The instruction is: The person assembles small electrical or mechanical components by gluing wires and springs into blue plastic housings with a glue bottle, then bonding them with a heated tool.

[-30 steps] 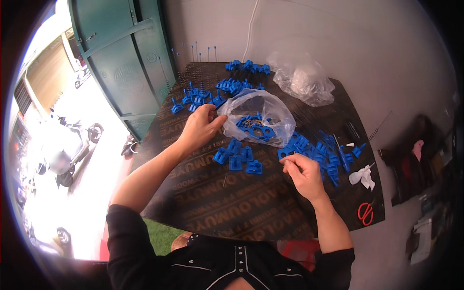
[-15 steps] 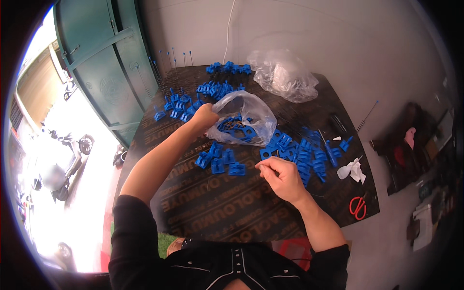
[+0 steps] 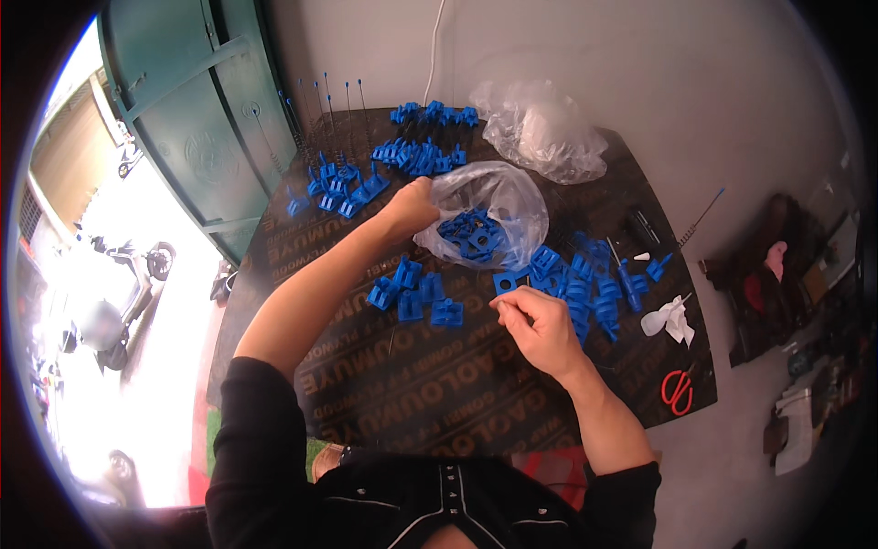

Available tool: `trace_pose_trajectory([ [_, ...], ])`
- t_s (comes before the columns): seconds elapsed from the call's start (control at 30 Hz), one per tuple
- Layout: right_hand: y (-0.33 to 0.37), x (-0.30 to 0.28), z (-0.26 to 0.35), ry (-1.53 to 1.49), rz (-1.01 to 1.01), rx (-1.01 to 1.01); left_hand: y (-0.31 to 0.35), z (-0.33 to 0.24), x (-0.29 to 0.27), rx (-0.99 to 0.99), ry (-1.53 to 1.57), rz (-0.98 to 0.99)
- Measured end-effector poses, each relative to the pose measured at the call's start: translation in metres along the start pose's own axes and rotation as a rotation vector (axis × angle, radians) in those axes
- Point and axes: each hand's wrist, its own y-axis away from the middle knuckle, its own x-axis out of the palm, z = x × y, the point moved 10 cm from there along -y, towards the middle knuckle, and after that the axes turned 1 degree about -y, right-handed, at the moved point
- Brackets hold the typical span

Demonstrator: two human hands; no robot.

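Note:
My left hand [image 3: 416, 205] is closed on the left rim of a clear plastic bag [image 3: 526, 210]. The bag stands with its mouth wide, and blue plastic pieces [image 3: 472, 234] lie inside. My right hand [image 3: 541, 331] is pinched closed above the table, near the front of a heap of blue plastic parts [image 3: 581, 284]. Whatever sits between its fingertips, if anything, is too small to make out. A group of blue bracket-like parts [image 3: 446, 312] lies on the tabletop between the bag and my right hand's left side.
Blue parts [image 3: 421, 156] stand in rows on the dark table [image 3: 421, 384], with thin blue-tipped spring rods [image 3: 348, 110] at the far left. A second clear bag [image 3: 540, 133] rests far right. A blue-handled screwdriver [image 3: 629, 288], white tissue [image 3: 675, 322] and red-handled scissors [image 3: 677, 392] lie right.
My left hand has shifted right and slightly away, taking the bag rim with it. The bag's mouth looks rounder, and its pieces have moved right. My right hand has moved slightly right, still pinched.

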Motion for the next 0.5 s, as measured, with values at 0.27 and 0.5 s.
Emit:
trace_pose_trajectory([
  [0.27,-0.001,-0.002,-0.007,0.030,-0.027,0.011,0.040,-0.008,-0.049,0.083,0.048,-0.046],
  [0.5,0.000,0.002,-0.012,0.067,-0.028,0.052,0.099,-0.006,-0.075,0.037,0.241,-0.213],
])
